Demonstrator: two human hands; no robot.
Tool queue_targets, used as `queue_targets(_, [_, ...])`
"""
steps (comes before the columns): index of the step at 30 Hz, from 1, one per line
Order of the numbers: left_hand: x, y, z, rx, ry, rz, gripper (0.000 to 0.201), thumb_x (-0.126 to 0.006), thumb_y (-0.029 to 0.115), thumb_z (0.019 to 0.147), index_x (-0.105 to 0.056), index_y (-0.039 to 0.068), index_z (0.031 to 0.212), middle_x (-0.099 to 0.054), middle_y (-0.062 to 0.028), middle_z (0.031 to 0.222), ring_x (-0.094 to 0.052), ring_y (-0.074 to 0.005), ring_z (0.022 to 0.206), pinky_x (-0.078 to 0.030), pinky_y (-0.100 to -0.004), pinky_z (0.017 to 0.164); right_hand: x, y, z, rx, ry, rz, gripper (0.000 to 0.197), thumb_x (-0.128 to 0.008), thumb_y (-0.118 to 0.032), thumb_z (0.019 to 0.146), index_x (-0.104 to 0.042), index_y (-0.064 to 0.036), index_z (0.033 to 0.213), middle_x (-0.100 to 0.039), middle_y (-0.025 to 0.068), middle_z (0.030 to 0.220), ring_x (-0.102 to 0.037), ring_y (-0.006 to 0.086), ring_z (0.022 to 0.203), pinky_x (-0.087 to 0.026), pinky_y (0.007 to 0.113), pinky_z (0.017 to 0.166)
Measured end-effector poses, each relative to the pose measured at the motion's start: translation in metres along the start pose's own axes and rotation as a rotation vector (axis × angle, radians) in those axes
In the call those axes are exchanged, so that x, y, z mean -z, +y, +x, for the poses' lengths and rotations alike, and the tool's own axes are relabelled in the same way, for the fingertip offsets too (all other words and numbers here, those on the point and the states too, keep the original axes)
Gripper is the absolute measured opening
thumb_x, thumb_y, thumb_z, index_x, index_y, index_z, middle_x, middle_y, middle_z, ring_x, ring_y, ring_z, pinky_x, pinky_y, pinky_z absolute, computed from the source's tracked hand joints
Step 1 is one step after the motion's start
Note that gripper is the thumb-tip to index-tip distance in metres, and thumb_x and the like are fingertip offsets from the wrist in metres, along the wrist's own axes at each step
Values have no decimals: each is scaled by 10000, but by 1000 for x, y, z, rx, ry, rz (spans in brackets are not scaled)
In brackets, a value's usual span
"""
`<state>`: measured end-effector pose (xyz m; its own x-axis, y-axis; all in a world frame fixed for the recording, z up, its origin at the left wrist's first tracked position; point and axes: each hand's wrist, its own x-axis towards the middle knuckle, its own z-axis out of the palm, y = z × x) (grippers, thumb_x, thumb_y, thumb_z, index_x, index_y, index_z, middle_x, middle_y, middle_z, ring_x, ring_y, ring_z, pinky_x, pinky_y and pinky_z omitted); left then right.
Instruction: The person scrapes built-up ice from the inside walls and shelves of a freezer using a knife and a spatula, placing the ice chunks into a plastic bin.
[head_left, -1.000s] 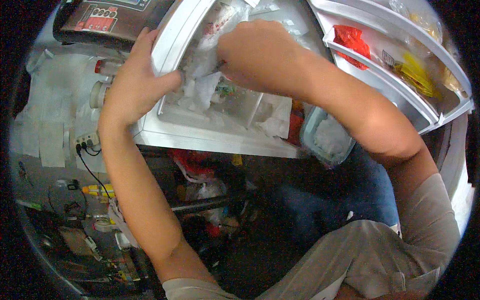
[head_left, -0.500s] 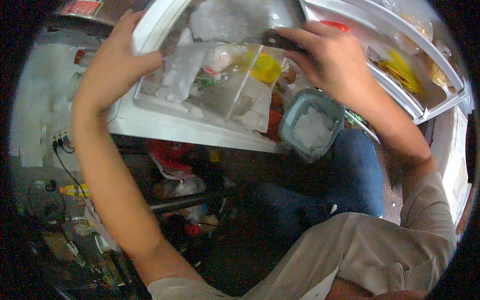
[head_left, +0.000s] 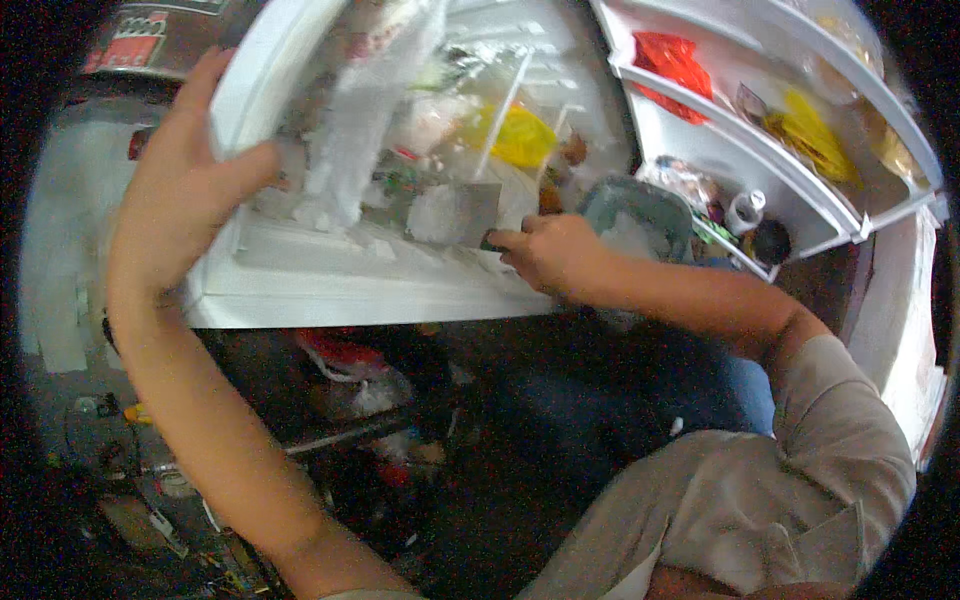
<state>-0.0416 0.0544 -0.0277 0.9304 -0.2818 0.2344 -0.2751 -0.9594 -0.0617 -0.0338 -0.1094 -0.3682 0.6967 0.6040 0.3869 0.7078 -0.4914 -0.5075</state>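
My left hand (head_left: 170, 190) rests against the side edge of a white fridge or freezer compartment (head_left: 370, 285). Its fingers are stretched up along the outside, the thumb apart and over the inner rim. My right hand (head_left: 560, 255) is closed round the dark handle of what looks like a cleaver. The broad grey blade (head_left: 455, 212) lies low in the compartment, near its front sill. White frost (head_left: 340, 150) coats the left part inside. Behind the blade are blurred bags and a yellow bag (head_left: 522, 137). A grey-green tub (head_left: 612, 200) with ice in it stands just beyond my right wrist.
On the right the open door holds shelves with a red bag (head_left: 672, 75), a yellow package (head_left: 815, 140) and a small bottle (head_left: 745, 212). Below the compartment lie bags, one of them red (head_left: 340, 350), in shadow. Cables and small clutter (head_left: 150, 500) are at lower left.
My right hand has come down and left with the cleaver, from high in the compartment to near its front sill. The left hand stays at the edge. The view has shifted.
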Motion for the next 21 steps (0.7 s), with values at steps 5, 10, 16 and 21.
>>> queue_targets(5, [-5, 12, -8, 26, 51, -15, 826, -702, 231, 690, -415, -62, 1406, -417, -240, 1488, -420, -289, 1370, -302, -325, 1124, -55, -6, 41, -51, -42, 124, 301, -591, -248, 929, -621, -79, 1176, -650, 180, 792, -643, 406, 664, -528, 511, 624])
queue_targets(10, [1, 10, -11, 44, -20, -61, 855, -735, 157, 757, -335, 14, 1500, -519, -174, 1401, -520, -256, 1257, -391, -349, 1069, -51, 0, 28, 248, 71, 375, 340, -492, -252, 974, -524, 20, 1176, -609, 254, 875, -643, 446, 788, -530, 533, 723])
queue_targets(16, [1, 19, 2, 16, -53, 52, 849, -731, 184, 754, -346, 21, 1493, -535, -184, 1384, -541, -280, 1236, -409, -358, 1054, -44, -14, 24, -252, -32, 765, 583, -309, -504, 1025, -615, -17, 1125, -606, 280, 1226, -634, 378, 989, -478, 508, 873])
queue_targets(21, [8, 26, -6, 34, -76, 68, 865, -730, 196, 745, -337, 25, 1496, -545, -184, 1373, -555, -299, 1216, -426, -363, 1037, -30, 12, 40, -1041, 466, 1912, 599, -315, -563, 1013, -574, -43, 1154, -642, 142, 1042, -588, 265, 920, -434, 391, 790])
